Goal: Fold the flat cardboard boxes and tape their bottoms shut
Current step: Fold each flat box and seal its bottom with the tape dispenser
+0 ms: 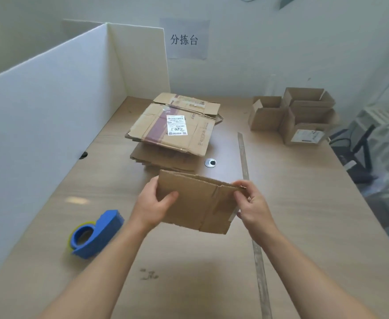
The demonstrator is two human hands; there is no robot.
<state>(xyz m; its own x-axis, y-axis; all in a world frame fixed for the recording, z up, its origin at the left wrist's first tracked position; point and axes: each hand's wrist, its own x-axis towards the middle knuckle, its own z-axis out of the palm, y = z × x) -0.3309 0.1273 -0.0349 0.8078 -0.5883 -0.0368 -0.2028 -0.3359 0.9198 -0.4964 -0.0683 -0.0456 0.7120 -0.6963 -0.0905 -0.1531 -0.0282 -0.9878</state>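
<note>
Left hand (153, 203) and right hand (251, 203) grip a flattened box (198, 203) by opposite edges, held above the table (188, 261) — probably to spread it open. The stack of flat boxes (172, 127) waits beyond, folded boxes (299, 113) far right, tape dispenser (94, 236) handy at left for the taping step.

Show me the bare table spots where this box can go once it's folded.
Widest bare patch: right of the metal strip, nearer than the folded boxes. Another lies between the tape dispenser and the strip, on the near side of the held box. Crowded: the flat stack at the far middle and the far right corner.
</note>
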